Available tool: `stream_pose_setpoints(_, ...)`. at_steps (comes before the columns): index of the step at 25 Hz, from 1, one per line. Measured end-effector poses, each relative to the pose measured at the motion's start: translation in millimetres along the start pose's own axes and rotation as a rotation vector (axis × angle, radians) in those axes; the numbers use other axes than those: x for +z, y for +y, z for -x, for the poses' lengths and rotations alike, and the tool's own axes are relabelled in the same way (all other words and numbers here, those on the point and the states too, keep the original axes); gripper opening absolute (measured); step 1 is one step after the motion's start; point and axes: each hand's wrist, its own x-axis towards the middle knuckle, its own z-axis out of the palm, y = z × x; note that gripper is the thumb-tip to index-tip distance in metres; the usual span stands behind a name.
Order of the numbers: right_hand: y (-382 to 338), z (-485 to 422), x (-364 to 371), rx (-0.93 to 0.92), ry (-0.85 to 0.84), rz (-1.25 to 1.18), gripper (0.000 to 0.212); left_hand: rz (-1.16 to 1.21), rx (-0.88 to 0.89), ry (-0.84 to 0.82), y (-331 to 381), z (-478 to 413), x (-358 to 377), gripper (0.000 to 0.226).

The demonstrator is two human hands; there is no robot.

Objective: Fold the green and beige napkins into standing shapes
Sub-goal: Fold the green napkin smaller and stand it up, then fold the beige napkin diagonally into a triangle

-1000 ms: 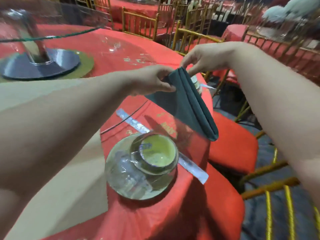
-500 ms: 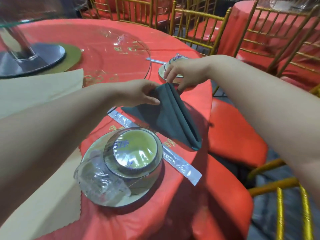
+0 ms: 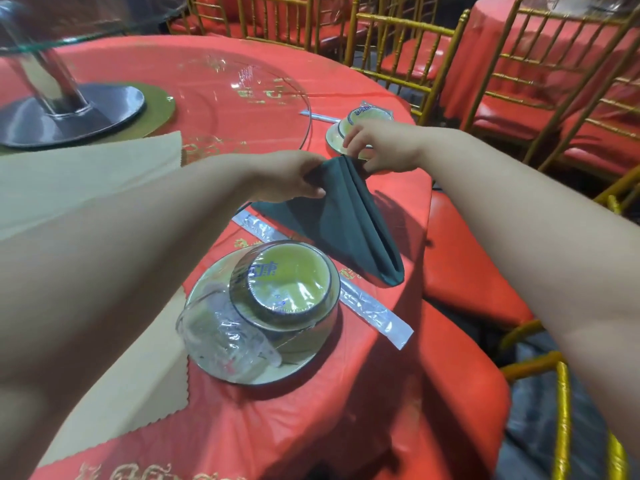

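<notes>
A dark green napkin (image 3: 349, 230), folded into a long narrow wedge with a crease down its middle, lies slanted on the red tablecloth, its far tip raised. My left hand (image 3: 291, 176) pinches that raised tip from the left. From the right, my right hand (image 3: 375, 147) grips the same tip with its fingertips. The napkin's low end points toward the table's edge. A beige napkin (image 3: 86, 181) lies flat on the left, mostly under my left forearm.
A plastic-wrapped bowl on a plate (image 3: 263, 310) sits just in front of the green napkin, with a wrapped chopstick packet (image 3: 374, 311) beside it. Behind my right hand stands a second wrapped bowl set (image 3: 367, 117). A glass turntable stand (image 3: 65, 105) is far left. Gold chairs (image 3: 408, 60) ring the table.
The green napkin has come down from mid-air onto the tablecloth. Both hands stayed on its top tip and moved slightly lower and closer together.
</notes>
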Motion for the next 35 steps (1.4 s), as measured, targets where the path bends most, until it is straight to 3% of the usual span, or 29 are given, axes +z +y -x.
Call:
stream_pose_setpoints(3,-9.8,12.8,-10.9,0.047,0.081,-0.035,0.027,0.078,0.013,0.101,1.1,16.8,4.4,0.054)
stream_pose_setpoints(5,-29.3,25.5,-26.6,0.081,0.223,-0.096,0.037,0.127,0.056,0.21,-3.3,44.3,-2.4,0.07)
stream_pose_setpoints(7,-65.2,37.6,-45.2,0.031,0.398,-0.237,0.041,0.139,0.09,0.301,-14.1,83.2,-13.2,0.073)
stream_pose_setpoints(9,-118.7,46.5,-53.4,-0.071,0.458,-0.352,0.039,0.13,0.109,0.344,-28.9,133.1,-20.1,0.071)
stream_pose_setpoints(13,-240.9,54.0,-8.0,-0.254,0.257,-0.429,0.042,0.092,0.078,0.287,-67.0,240.1,-7.8,0.065)
stream_pose_setpoints(16,-320.4,63.6,58.2,-0.262,0.05,-0.465,0.049,-0.049,-0.048,0.196,-103.4,322.5,19.4,0.107)
stream_pose_setpoints(18,-359.2,71.8,91.2,-0.213,-0.033,-0.466,0.053,-0.176,-0.125,0.161,-129.6,365.4,39.8,0.117)
stream_pose_setpoints(22,-423.7,73.4,121.3,-0.205,-0.049,-0.32,0.051,-0.227,-0.24,0.184,-175.0,431.4,62.4,0.071)
stream_pose_setpoints(25,-452.9,68.8,128.7,-0.187,-0.043,-0.314,0.046,-0.178,-0.234,0.276,-203.6,463.3,64.6,0.054)
stream_pose_setpoints(35,-458.1,66.7,144.1,-0.143,0.07,-0.422,0.033,0.173,-0.16,0.54,-237.3,479.0,73.0,0.039)
